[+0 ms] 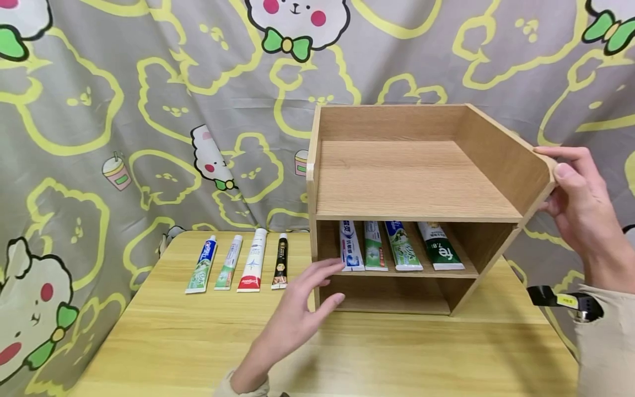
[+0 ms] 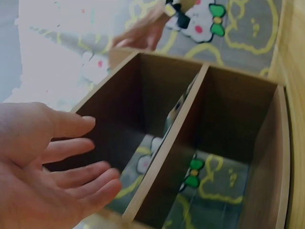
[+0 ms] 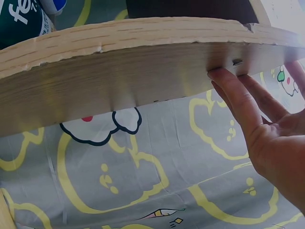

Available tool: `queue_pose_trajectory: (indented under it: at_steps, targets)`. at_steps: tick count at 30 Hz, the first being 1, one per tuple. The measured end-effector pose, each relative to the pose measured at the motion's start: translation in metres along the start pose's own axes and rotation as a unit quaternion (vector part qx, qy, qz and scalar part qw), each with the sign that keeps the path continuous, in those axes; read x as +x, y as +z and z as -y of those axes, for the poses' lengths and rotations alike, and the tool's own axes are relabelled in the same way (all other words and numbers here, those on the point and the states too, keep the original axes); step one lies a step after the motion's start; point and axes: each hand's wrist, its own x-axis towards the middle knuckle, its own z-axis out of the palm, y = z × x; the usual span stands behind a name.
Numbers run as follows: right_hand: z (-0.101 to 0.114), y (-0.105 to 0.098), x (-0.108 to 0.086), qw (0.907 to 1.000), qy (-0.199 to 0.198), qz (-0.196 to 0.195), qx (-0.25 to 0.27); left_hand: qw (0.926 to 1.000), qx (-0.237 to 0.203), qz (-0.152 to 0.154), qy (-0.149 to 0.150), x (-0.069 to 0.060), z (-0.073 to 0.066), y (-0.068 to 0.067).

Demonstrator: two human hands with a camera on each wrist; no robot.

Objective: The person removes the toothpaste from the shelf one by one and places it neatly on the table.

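Observation:
A wooden shelf unit (image 1: 412, 176) stands on the table, with several toothpaste tubes lying side by side in its middle compartment, among them a dark green one (image 1: 440, 248) at the right. My right hand (image 1: 582, 201) grips the top right side panel by its front corner; in the right wrist view that hand's fingers (image 3: 238, 98) press the panel's outer face (image 3: 119, 76). At the unit's front left, my left hand (image 1: 297, 309) holds nothing, fingers extended near the white-and-blue tube (image 1: 351, 248). The left wrist view has the hand (image 2: 62, 167) spread before the compartments; whether it touches them is unclear.
Left of the unit, several more tubes lie in a row on the table (image 1: 163, 342): a blue-green one (image 1: 202, 267), a small green-white one (image 1: 229, 264), a red-white one (image 1: 253, 262) and a black one (image 1: 280, 262). A patterned curtain (image 1: 163, 110) hangs behind.

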Motion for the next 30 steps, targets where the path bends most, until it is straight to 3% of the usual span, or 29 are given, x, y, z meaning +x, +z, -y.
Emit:
queue_pose_trajectory:
  at_steps: [6, 10, 16, 20, 25, 30]
  targets:
    - [0.000, 0.002, 0.000, 1.0000, 0.003, 0.006, 0.000, 0.9986, 0.033, -0.040, 0.001, 0.014, -0.001, 0.020]
    - [0.002, 0.002, -0.001, 0.9999, -0.003, 0.012, 0.006, 0.9972, 0.055, -0.049, 0.004, 0.025, -0.002, 0.028]
    - [0.002, -0.002, -0.001, 0.9993, -0.012, 0.030, 0.021, 0.9945, 0.088, -0.048, -0.030, 0.040, -0.003, 0.038]
    - [0.001, -0.004, -0.002, 0.9995, -0.012, 0.018, 0.021, 0.9905, 0.124, -0.044, -0.042, 0.053, 0.001, 0.046]
    - [0.000, -0.003, -0.001, 0.9991, -0.004, 0.037, 0.019, 0.9845, 0.155, -0.051, -0.063, 0.063, 0.005, 0.050]
    - [-0.001, 0.000, 0.000, 1.0000, -0.002, 0.006, 0.006, 0.9735, 0.211, -0.029, -0.083, 0.072, 0.006, 0.048]
